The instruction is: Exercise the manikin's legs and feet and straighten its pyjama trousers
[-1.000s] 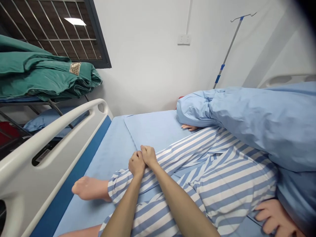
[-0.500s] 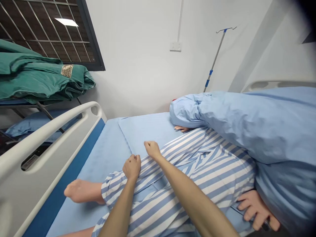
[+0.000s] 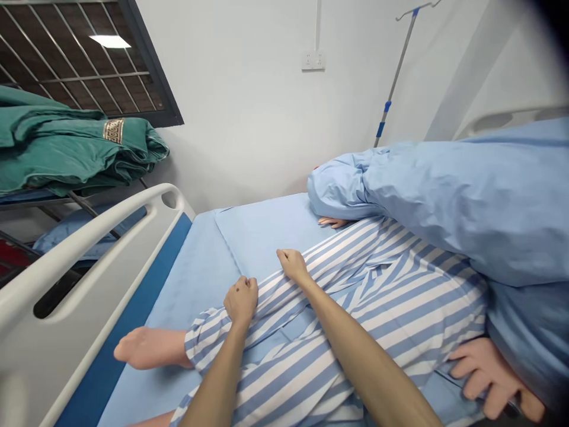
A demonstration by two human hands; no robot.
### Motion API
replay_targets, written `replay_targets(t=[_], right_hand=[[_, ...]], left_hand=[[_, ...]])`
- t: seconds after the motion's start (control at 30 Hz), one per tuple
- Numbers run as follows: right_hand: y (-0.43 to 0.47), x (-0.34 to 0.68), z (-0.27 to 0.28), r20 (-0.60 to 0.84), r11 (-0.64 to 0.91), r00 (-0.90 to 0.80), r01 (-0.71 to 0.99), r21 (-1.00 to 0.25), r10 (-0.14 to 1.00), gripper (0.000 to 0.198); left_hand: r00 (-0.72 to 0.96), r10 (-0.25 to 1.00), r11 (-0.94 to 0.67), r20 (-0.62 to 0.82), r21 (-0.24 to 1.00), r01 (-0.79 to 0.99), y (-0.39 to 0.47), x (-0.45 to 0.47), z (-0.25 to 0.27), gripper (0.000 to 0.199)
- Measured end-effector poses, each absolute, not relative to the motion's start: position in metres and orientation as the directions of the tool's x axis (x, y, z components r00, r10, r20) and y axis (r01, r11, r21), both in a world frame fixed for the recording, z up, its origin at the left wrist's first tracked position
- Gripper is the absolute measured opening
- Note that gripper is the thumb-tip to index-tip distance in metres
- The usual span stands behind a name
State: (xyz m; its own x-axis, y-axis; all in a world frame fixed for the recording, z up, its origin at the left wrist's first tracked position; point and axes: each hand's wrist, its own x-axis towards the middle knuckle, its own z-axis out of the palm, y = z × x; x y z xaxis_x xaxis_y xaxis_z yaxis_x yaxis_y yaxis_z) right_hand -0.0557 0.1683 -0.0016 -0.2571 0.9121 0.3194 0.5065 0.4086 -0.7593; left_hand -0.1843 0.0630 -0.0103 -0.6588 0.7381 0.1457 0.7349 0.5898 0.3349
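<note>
A lying figure that looks like a nursing manikin wears blue-and-white striped trousers [image 3: 400, 302]. My left hand [image 3: 241, 300] is closed on the trouser cloth of the far leg, around the shin. Farther up the same leg, my right hand [image 3: 292, 264] is closed on the cloth near its far side. The fingertips of both are hidden. Past the cuff, the manikin's bare foot [image 3: 144, 348] lies on the blue bed sheet [image 3: 191, 279]. One manikin hand [image 3: 493, 370] shows at lower right, and another pokes from a sleeve by the wall.
A pale bed end board [image 3: 128, 225] stands on the left. Behind it, green folded cloth [image 3: 80, 148] lies on a rack under a barred window. Light blue covering [image 3: 444, 190] lies over the manikin's upper body. An IV pole [image 3: 398, 71] stands near the wall.
My right hand has shifted right along the trouser leg, widening its distance from my left hand. My left hand stays at about the same spot. The view has shifted slightly.
</note>
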Motion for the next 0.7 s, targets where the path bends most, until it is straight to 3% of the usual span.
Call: replay_targets(t=[0.2,0.33,0.43,0.57,0.7], right_hand=[[0.172,-0.052,-0.006,0.337,0.423,-0.260,0.453,-0.785,0.905,0.043],[0.173,-0.052,-0.004,0.347,0.426,-0.254,0.425,-0.799,0.903,0.044],[0.173,-0.052,-0.004,0.344,0.413,-0.236,0.395,-0.820,0.909,0.045],[0.172,-0.052,-0.004,0.349,0.386,-0.166,0.439,-0.811,0.922,0.047],[0.169,-0.052,-0.005,0.344,0.368,-0.145,0.504,-0.781,0.928,0.048]], left_hand=[[-0.606,0.778,0.483,0.163,0.461,0.744,0.067,-0.171,0.013,0.025],[-0.501,0.788,0.193,0.358,0.629,0.753,0.094,-0.138,0.052,0.028],[-0.508,0.749,0.051,0.425,0.728,0.684,0.119,-0.116,0.067,0.034],[-0.645,0.687,0.134,0.334,0.815,0.564,0.133,-0.109,0.049,0.044],[-0.629,0.741,0.259,0.235,0.764,0.591,0.127,-0.114,0.016,0.048]])
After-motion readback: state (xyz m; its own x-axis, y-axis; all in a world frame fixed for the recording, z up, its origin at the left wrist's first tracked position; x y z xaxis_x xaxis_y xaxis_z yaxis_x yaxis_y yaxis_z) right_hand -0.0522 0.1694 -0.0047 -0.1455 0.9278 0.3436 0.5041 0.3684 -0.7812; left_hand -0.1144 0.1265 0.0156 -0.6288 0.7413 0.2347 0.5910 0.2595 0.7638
